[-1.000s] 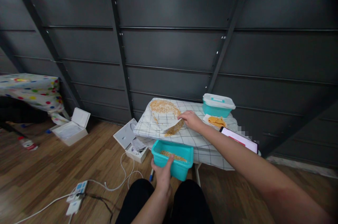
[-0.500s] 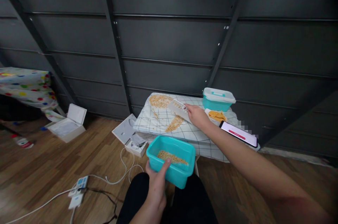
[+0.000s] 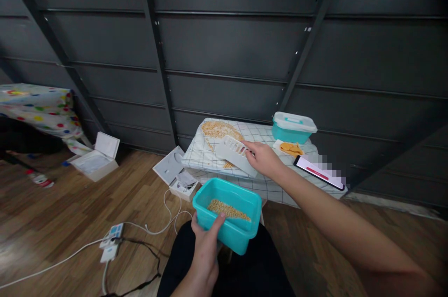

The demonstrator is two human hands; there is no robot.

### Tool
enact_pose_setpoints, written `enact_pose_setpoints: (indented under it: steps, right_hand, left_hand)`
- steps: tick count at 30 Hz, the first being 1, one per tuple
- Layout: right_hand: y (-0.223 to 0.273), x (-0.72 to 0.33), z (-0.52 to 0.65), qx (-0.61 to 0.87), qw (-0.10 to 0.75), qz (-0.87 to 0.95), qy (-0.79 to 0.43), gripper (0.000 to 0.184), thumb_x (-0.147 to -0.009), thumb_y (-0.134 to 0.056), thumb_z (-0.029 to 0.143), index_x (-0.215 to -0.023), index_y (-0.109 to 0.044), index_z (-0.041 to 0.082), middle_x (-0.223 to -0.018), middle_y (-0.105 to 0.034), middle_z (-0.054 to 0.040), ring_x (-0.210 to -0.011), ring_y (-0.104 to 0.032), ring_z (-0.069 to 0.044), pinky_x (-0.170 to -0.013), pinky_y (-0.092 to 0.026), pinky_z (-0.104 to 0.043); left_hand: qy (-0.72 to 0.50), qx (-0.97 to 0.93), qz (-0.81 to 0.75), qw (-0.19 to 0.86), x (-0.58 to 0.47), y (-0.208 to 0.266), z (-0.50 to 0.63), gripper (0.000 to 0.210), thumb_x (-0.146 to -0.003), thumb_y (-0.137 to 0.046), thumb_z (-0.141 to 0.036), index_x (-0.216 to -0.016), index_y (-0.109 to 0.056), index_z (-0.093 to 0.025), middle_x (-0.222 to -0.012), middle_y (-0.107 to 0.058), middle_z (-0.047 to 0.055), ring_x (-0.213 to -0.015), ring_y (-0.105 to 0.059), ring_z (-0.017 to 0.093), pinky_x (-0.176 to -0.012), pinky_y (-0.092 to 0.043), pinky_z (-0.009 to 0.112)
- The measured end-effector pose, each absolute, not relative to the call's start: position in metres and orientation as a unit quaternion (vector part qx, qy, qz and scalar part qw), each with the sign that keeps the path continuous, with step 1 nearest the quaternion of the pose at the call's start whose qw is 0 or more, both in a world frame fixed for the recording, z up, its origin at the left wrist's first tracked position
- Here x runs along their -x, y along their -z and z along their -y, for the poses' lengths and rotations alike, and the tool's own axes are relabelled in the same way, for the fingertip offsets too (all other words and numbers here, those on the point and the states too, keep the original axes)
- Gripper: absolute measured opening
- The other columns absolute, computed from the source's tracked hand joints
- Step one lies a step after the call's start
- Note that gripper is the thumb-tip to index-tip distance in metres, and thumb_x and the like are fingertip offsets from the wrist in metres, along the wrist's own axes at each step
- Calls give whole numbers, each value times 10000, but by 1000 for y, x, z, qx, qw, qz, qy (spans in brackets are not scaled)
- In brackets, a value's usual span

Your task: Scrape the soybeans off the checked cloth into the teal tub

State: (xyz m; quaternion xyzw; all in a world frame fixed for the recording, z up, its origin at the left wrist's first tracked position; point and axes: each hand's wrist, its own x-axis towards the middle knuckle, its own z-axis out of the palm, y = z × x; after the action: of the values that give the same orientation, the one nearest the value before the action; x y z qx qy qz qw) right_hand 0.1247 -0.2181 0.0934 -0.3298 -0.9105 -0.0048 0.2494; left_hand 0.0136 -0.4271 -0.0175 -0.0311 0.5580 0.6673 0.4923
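My left hand (image 3: 206, 245) grips the near left side of a teal plastic bin (image 3: 233, 237), thumb over the rim. Yellow beans or kernels (image 3: 226, 209) lie along the bin's floor. With my right hand (image 3: 262, 156) I hold a flat white slotted board (image 3: 227, 149), tilted over the checked cloth (image 3: 194, 158), beyond the bin. A spread of the same yellow grains (image 3: 220, 129) lies on the cloth behind the board. A smaller patch of grains (image 3: 228, 165) shows at the board's near edge, mostly hidden by it.
A lidded teal box (image 3: 293, 127), a folded orange cloth (image 3: 291, 148) and a phone (image 3: 319, 173) sit on the right of the cloth. Open white boxes (image 3: 180, 185), a power strip (image 3: 114, 238) with cables and a bottle (image 3: 40, 179) are on the floor. A dark panelled wall rises behind.
The white board has moved toward me and now covers most of the nearer grain patch. My left hand and the bin have stayed nearly in place. The view has shifted slightly.
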Motion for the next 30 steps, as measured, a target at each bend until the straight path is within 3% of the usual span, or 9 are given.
enact_pose_setpoints:
  steps: [16, 24, 30]
  right_hand:
    - [-43, -141, 221, 258, 204, 943, -40, 364, -902, -439, 209, -1193, -651, 157, -1160, -693, -115, -1019, -652, -229, -932, -474, -356]
    - [-30, -152, 203, 270, 210, 936, -86, 345, -918, -448, 231, -1183, -660, 169, -1177, -688, -111, -1045, -651, -228, -930, -483, -354]
    - [-46, -166, 197, 280, 226, 929, -85, 338, -906, -463, 243, -1154, -679, 166, -1161, -698, -95, -1034, -658, -230, -912, -489, -331]
  left_hand:
    - [-705, -10, -534, 467, -14, -2, 423, 935, -661, -839, -327, -1388, -254, -403, -1290, -583, 80, -940, -688, 239, -707, -590, 371]
    - [-711, 2, -541, 450, -25, 20, 406, 918, -687, -822, -337, -1392, -235, -354, -1248, -605, 96, -919, -694, 232, -701, -590, 349]
    - [-733, 10, -560, 385, -32, 42, 389, 1090, -620, -870, -334, -1431, -144, -287, -1224, -605, 129, -949, -683, 235, -782, -577, 364]
